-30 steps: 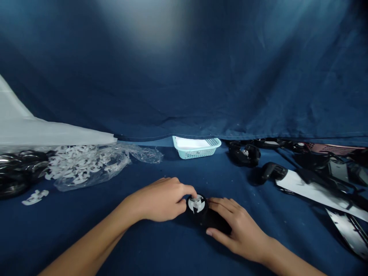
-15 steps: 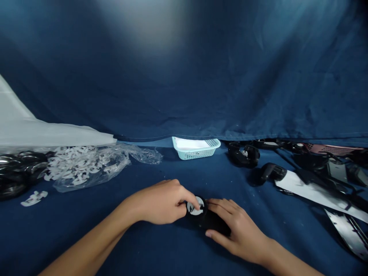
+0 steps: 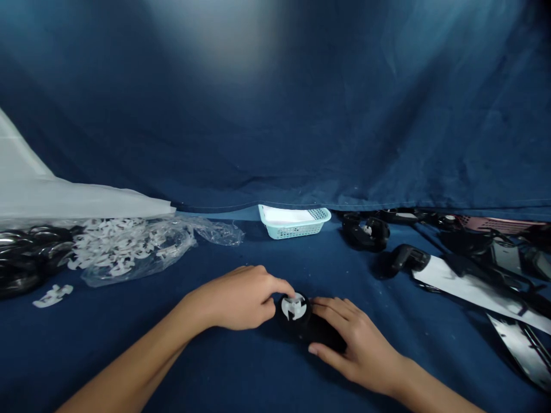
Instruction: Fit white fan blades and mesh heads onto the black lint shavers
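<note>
My right hand (image 3: 350,338) is wrapped over a black plastic part (image 3: 318,334) lying on the blue cloth, thumb on the near side and fingers on the far side. Its round end points left, and a white plastic clip (image 3: 294,307) with cut-outs sits inside that ring. From the left, my left hand (image 3: 243,298) reaches in with the index finger stretched out to the clip's upper edge. The thumb stands apart from that finger and the other fingers are curled. Nothing shows in the left hand's grasp. Much of the black part is hidden under my right hand.
At left, a clear plastic bag (image 3: 138,249) of white clips lies beside black rings (image 3: 26,258) and one loose clip (image 3: 52,295). A light-blue basket (image 3: 297,230) stands at the back. Black parts (image 3: 365,230) and white-and-black pieces (image 3: 465,287) crowd the right.
My left index finger has moved from the middle of the white clip to its upper edge, and the thumb has drawn back left. My right hand stays on the black part.
</note>
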{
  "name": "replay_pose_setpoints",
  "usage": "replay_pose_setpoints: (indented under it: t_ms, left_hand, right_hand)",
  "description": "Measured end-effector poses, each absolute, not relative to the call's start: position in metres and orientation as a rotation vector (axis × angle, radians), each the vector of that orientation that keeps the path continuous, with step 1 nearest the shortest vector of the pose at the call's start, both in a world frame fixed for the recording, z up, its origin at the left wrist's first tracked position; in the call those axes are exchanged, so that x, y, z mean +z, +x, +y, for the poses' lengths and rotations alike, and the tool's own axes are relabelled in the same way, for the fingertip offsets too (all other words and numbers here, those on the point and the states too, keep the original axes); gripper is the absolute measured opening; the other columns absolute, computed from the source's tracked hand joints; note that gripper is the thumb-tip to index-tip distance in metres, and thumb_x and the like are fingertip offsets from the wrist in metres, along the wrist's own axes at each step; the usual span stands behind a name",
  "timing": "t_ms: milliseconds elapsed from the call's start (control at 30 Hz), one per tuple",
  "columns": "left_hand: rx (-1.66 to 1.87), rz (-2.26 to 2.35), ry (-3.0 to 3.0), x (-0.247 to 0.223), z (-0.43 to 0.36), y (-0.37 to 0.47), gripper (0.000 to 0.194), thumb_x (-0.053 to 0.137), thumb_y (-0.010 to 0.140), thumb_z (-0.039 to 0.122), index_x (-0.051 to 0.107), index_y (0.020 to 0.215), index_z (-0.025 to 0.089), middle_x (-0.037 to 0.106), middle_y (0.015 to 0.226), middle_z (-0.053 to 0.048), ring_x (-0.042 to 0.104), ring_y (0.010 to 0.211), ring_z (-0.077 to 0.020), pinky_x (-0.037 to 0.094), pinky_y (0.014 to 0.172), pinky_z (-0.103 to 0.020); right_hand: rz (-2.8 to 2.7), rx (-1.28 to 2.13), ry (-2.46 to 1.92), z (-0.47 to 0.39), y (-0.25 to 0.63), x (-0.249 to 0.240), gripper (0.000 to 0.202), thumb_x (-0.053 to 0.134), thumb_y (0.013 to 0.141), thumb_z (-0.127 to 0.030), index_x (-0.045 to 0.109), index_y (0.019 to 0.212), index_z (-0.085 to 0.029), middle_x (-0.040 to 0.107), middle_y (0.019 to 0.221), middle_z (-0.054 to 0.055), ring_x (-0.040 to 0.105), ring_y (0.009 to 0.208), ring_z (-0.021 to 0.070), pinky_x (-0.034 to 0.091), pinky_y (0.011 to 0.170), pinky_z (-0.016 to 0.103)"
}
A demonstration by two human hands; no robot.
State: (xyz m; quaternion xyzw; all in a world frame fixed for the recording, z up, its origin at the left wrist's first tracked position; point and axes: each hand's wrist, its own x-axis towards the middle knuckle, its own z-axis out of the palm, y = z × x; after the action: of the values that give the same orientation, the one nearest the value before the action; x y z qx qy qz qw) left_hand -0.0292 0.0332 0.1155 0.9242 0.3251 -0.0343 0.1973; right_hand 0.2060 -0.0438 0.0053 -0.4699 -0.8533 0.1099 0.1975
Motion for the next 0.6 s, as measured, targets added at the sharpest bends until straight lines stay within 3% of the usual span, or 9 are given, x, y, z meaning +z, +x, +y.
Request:
replay_pose_setpoints:
  t_ms: [167, 367, 600]
  left_hand:
    - [-0.078, 0.780, 2.535, 0.114, 0.029, -0.021, 0.052, 0.048, 0.078, 0.006, 0.065, 0.118, 0.034, 0.058, 0.058, 0.007, 0.051, 0.054, -0.0108, 0.043, 0.077, -0.029]
    - [-0.092, 0.786, 2.524, 0.119, 0.029, -0.025, 0.048, 0.048, 0.076, 0.004, 0.072, 0.109, 0.030, 0.050, 0.049, 0.008, 0.045, 0.046, -0.0095, 0.040, 0.063, -0.025]
    - [-0.093, 0.837, 2.527, 0.120, 0.036, -0.032, 0.048, 0.048, 0.078, 0.005, 0.075, 0.108, 0.032, 0.062, 0.053, 0.006, 0.043, 0.043, -0.0083, 0.039, 0.056, -0.022]
  right_hand:
    - [-2.388, 0.305, -1.304, -0.044, 0.206, 0.005, 0.042, 0.060, 0.091, -0.039, 0.053, 0.128, -0.020, 0.061, 0.133, 0.013, 0.060, 0.118, 0.0312, 0.046, 0.099, 0.058]
    - [-2.388, 0.313, -1.307, -0.044, 0.207, 0.005, 0.043, 0.060, 0.090, -0.039, 0.053, 0.129, -0.020, 0.061, 0.133, 0.012, 0.060, 0.118, 0.0316, 0.046, 0.099, 0.058]
    - [-2.401, 0.303, -1.313, -0.044, 0.207, 0.004, 0.044, 0.059, 0.091, -0.041, 0.053, 0.130, -0.020, 0.060, 0.135, 0.013, 0.059, 0.119, 0.0316, 0.045, 0.101, 0.059]
